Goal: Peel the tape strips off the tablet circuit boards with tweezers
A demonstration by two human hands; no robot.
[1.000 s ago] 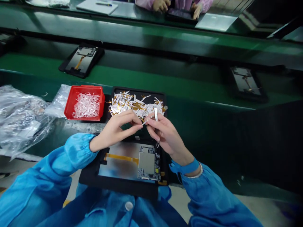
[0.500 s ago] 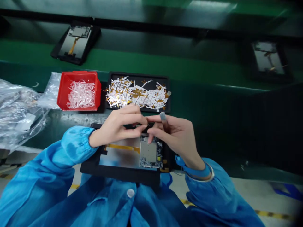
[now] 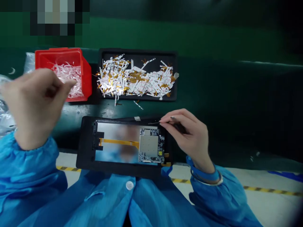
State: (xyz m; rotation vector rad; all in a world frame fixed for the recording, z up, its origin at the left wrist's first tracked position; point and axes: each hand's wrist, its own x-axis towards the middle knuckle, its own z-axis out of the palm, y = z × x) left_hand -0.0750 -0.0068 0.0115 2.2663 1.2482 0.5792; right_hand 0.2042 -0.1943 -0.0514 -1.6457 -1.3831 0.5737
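Note:
My right hand pinches thin tweezers, whose tip rests at the top right edge of an open tablet in a black frame. The tablet shows a metal back, an orange flex cable and a circuit board. A small strip of tape sits on the frame's top edge. My left hand is raised at the left, fingers pinched together over the red bin; what it pinches is too small to make out.
The red bin holds white paper strips. A black tray behind the tablet is heaped with several white and gold strips. Clear plastic bags lie at the far left. The green conveyor runs behind. A yellow-striped floor shows below.
My left hand has left the right hand and swung left towards the red bin. My right hand dropped to the tablet's top edge. The view tilted downwards.

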